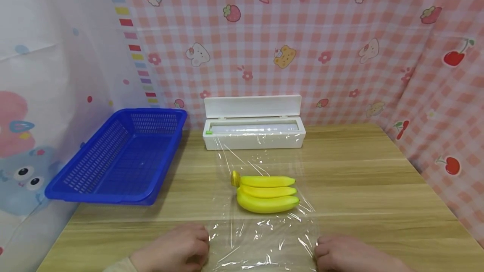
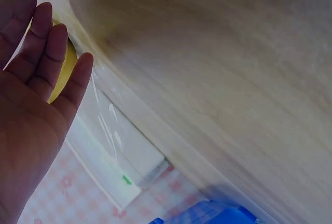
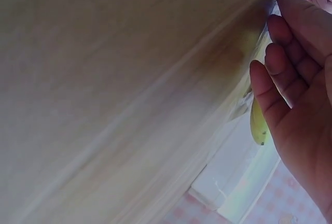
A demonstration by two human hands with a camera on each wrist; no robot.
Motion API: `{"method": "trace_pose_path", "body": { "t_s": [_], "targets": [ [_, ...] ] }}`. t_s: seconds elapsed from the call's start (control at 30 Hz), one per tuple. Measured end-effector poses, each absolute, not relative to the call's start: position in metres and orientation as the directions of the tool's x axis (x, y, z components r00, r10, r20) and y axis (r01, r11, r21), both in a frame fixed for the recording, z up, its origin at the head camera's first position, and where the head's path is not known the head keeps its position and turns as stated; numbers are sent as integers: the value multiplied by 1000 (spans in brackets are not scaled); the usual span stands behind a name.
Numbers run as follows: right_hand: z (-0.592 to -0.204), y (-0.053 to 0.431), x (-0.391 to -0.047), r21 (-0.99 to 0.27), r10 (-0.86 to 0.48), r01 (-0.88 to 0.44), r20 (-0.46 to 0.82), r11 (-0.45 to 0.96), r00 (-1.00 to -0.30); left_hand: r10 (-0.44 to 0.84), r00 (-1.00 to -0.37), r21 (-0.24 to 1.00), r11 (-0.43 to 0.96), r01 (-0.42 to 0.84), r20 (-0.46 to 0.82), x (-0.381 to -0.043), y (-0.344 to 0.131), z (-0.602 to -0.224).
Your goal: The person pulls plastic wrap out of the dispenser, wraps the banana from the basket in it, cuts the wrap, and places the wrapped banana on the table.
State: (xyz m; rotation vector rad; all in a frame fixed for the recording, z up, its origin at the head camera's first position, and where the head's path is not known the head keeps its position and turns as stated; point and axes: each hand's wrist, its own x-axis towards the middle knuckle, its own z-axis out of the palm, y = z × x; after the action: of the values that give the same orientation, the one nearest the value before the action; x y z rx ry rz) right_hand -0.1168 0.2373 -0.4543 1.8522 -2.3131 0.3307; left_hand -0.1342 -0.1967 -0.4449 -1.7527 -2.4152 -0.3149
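Observation:
A clear sheet of plastic wrap (image 1: 264, 238) runs from a white wrap dispenser (image 1: 254, 139) toward the near edge of the table. A bunch of three yellow bananas (image 1: 268, 192) appears to lie on top of the sheet, stem to the left. My left hand (image 1: 179, 247) pinches the sheet's near left side, fingers bent, with the fingertips partly hidden. On the opposite side, my right hand (image 1: 345, 253) pinches the near right side. In the right wrist view, the thumb and index finger of the right hand (image 3: 298, 79) come together near the film, while the other fingers are loosely bent.
A blue plastic basket (image 1: 132, 167) stands on the left of the wooden table (image 1: 378, 188). The dispenser's lid (image 1: 253, 107) is raised at the back, and a green slider (image 1: 209, 132) sits at its left end. Pink checked cloth (image 1: 242, 53) hangs behind the table.

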Motion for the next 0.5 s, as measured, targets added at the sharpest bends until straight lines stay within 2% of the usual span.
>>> {"method": "trace_pose_path", "body": {
  "t_s": [0.13,0.33,0.4,0.5],
  "targets": [
    [-453,239,-117,-99,-929,-966,264,241,-259,916,-304,79,293,953,262,-134,-197,-442],
    [-448,241,-117,-142,-906,-952,294,273,-303,910,-329,101,313,944,252,-134,-197,-437],
    [-445,242,-116,-178,-893,-937,294,299,-341,906,-343,121,323,939,246,-133,-197,-435],
    [-439,246,-114,-293,-859,-880,249,373,-447,894,-364,149,335,930,261,-133,-199,-432]
  ]
}}
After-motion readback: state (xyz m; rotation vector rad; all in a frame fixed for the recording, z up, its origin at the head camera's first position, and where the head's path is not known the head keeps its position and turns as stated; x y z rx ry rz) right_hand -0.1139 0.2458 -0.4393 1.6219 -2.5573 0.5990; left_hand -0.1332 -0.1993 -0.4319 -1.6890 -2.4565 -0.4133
